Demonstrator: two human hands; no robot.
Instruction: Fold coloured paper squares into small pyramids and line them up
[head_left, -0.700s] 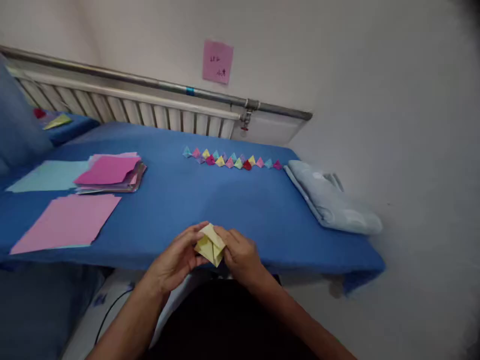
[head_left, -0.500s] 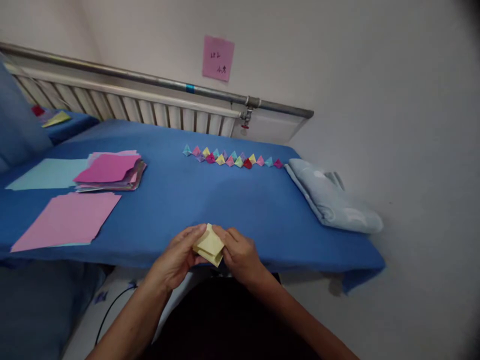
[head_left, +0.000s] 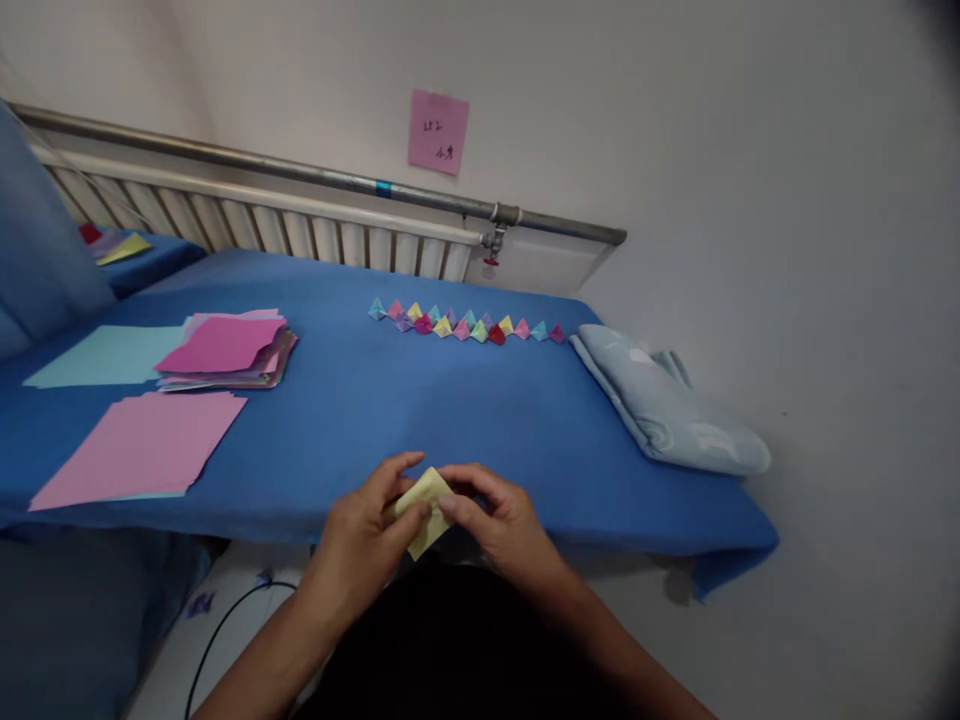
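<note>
Yellow paper (head_left: 430, 488), six o'clock, by the blue cloth's (head_left: 337, 410) near edge: gaping layers gone from view, flatter face now up. Left hand (head_left: 364, 532), right hand (head_left: 504, 518) both pinch it (mid-fold, I'd judge).

The yellow folded piece (head_left: 430, 488) at seven o'clock looked like matt paper, as did the small folded pieces (head_left: 462, 330) just off centre toward eleven and the smooth pink sheets (head_left: 142, 445) between eight and nine. The blue covering (head_left: 337, 420), running from nine o'clock round to four, was dull cloth, and the pale blanket (head_left: 652, 400) just past three looked soft and plush. Near ten, the pipe (head_left: 322, 176) was grey metal with a faint sheen and the radiator (head_left: 268, 228) looked smooth and painted.
</note>
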